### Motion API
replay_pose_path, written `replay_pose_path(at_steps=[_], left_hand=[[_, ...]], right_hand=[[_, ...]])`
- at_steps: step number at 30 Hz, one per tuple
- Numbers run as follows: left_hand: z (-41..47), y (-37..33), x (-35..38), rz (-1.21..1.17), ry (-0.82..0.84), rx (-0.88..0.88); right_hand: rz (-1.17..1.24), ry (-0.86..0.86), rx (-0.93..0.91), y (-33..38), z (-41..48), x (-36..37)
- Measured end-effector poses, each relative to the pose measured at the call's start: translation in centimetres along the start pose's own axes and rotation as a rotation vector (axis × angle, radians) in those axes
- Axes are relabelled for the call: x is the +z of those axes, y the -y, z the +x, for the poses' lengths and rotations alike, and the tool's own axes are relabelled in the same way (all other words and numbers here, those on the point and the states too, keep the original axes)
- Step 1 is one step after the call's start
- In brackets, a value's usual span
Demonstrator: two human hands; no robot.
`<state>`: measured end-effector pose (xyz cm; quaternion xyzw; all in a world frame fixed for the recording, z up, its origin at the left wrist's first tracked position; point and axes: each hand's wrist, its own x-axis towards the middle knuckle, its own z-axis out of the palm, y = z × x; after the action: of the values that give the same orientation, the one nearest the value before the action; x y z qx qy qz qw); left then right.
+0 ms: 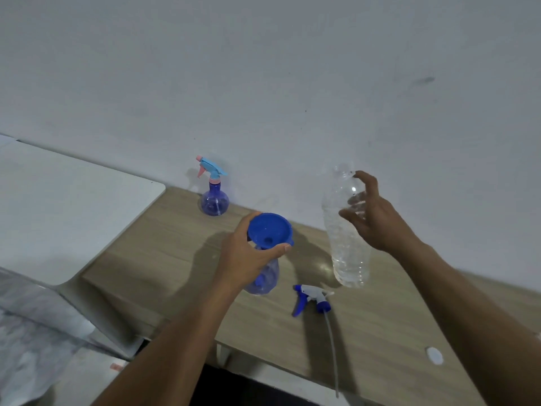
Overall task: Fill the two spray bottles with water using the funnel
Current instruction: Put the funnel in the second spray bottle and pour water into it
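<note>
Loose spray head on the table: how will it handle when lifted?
The spray head looks small and plastic, so probably light. Its thin dip tube bends slightly, so it likely flops and sways when lifted.

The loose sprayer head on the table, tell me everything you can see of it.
The sprayer head is a plastic-looking trigger unit, off its bottle: blue trigger and collar, white body, long pale dip tube running toward the near edge. It lies on its side on the wooden table, in front of the clear water bottle, right of the spray bottle carrying the funnel. Only the table touches it.
</note>
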<state>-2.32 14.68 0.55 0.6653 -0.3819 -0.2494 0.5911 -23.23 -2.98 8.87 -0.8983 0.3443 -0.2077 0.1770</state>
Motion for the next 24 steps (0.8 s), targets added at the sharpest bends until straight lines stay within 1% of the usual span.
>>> replay_pose_path(at_steps=[5,11,13,18,22,24], left_hand=[[0.0,-0.2,0.1,0.031,-0.003,0.011],[0.0,-0.3,0.1,0.042,0.003,0.024],[0.0,-0.3,0.0,0.041,0.003,0.017],[-0.1,-0.5,0.1,0.048,0.002,0.023],[-0.1,-0.6,0.0,0.063,0.019,0.027],[-0.1,-0.6,0.0,0.064,0.024,0.032]], right_hand=[[0.213,-0.211,0.187,-1.2,-0.1,3.2],[0.454,-0.329,0.325,-1.5,-0.1,5.4],[0.486,-0.310,0.344,-1.6,-0.1,5.3],[0.450,-0.214,0.342,-1.9,-0.8,4.8],[0.368,-0.127,0.340,-1.9,-1.6,3.7],[0.318,-0.113,0.331,-1.6,-2.1,2.8]])
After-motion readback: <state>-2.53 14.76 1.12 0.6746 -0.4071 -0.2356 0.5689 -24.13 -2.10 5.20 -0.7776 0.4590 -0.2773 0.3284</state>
